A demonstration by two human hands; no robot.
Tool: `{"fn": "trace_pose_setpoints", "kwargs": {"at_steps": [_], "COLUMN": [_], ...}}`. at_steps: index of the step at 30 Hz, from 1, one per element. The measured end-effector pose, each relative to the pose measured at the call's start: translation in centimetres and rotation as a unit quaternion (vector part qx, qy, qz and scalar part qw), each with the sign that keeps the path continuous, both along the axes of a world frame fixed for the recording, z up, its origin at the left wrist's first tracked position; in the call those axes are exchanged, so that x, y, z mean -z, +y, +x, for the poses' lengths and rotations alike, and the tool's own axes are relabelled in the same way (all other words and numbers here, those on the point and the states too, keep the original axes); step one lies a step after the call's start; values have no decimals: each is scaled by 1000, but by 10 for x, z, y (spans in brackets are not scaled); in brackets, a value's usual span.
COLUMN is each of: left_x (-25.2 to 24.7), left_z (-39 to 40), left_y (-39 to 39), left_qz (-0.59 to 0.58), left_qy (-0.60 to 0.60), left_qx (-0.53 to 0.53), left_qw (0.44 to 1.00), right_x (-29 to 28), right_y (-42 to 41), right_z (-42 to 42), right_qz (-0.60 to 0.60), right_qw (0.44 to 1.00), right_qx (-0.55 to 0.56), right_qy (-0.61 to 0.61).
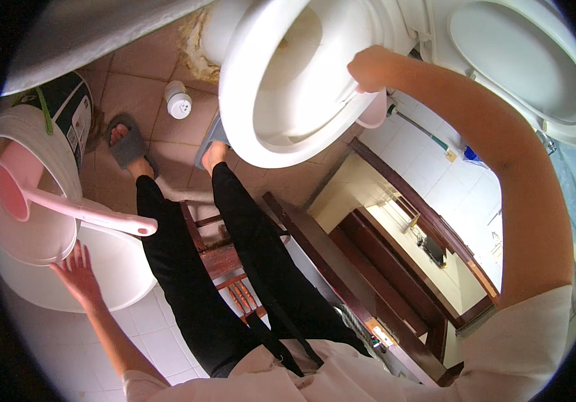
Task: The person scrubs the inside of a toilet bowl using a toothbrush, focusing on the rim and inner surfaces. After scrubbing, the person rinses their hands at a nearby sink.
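My right hand point(370, 70) is curled at the inner rim of a white toilet bowl point(240, 95); whether something is held inside the fingers is hidden. A pale pink rounded object point(372, 111) shows just below it, partly covered by the bowl. My left hand point(78, 275) has its fingers spread at the rim of a white plastic bucket point(42, 254), with no object visible in its grasp. Across that bucket rests a pink water dipper point(92, 215), its handle sticking out over the rim. Behind the left hand is a wide white basin point(117, 271).
A white shaker-top bottle point(178, 100) stands on the brown floor tiles point(132, 65) by my grey slippers point(126, 140). The toilet lid point(519, 63) is raised. A green-handled rod point(423, 131) leans at the wall. Behind my legs are a wooden chair point(220, 260) and a doorway.
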State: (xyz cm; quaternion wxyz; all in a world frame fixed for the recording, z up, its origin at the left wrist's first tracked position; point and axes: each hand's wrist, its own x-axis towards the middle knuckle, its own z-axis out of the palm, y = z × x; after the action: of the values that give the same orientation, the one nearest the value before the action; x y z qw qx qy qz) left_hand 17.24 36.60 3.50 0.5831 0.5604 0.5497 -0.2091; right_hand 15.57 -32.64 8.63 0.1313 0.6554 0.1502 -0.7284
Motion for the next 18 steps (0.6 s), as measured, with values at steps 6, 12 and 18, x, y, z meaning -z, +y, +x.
{"fn": "trace_pose_setpoints", "kwargs": {"at_steps": [6, 12, 18], "left_x": [-20, -38, -15], "left_z": [-101, -100, -67], "left_y": [-57, -263, -396], "left_qz": [-52, -151, 39], "left_qy": [125, -1, -254], "left_qx": [122, 388, 429], "left_qw": [983, 909, 866], "right_x": [10, 9, 27], "right_y": [49, 28, 48], "right_z": [-29, -8, -3], "right_qz": [41, 4, 138], "right_qw": [978, 995, 988], "right_qx": [189, 60, -19], "right_qy": [73, 77, 69]}}
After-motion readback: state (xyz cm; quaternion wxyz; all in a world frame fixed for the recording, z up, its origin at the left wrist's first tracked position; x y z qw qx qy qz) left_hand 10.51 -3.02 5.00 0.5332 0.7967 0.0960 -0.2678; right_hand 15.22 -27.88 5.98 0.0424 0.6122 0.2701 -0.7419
